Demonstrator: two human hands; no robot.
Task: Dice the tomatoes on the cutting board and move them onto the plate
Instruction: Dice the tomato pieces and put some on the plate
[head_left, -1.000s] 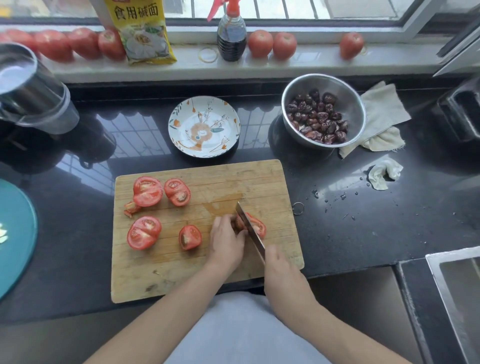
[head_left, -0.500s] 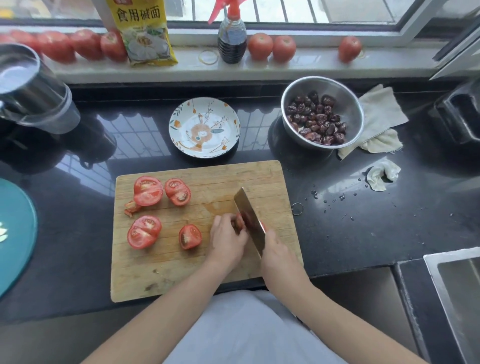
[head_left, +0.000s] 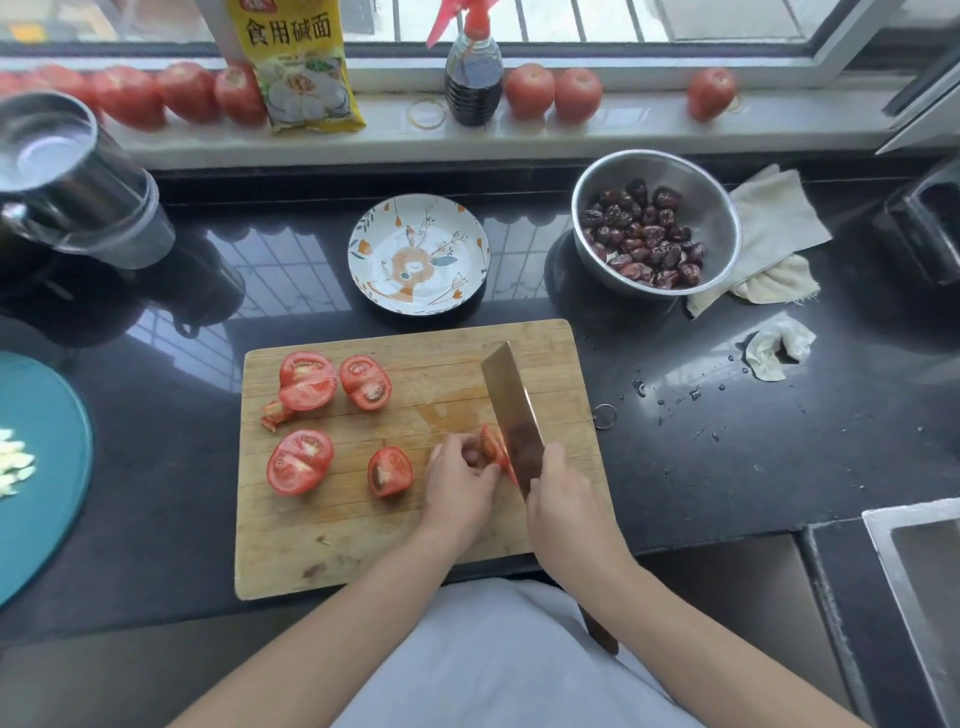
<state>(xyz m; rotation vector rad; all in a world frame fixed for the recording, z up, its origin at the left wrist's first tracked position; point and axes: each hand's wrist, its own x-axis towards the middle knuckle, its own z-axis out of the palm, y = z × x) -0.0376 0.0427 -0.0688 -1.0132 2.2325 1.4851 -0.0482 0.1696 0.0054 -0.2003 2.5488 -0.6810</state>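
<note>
Bare board (head_left: 415, 540) is lying open beside four tomato pieces (head_left: 300, 461), while a clear counter strip is separating board from plate (head_left: 418, 254); the date bowl (head_left: 655, 222) is crowding the right.

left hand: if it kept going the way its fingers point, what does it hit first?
The left hand points right, already holding the tomato piece. Just past that stands the cleaver blade, held by the right hand, probably first contact, though depth is unclear.

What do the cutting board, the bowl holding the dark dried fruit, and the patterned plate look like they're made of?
Cutting board: pale wood, possibly bamboo, matte, with visible grain and a wet juice stain.
Bowl: metal, likely stainless steel, with a brushed grey sheen and bright rim.
Plate: glazed ceramic by its look, glossy white with a painted orange pattern.
</note>
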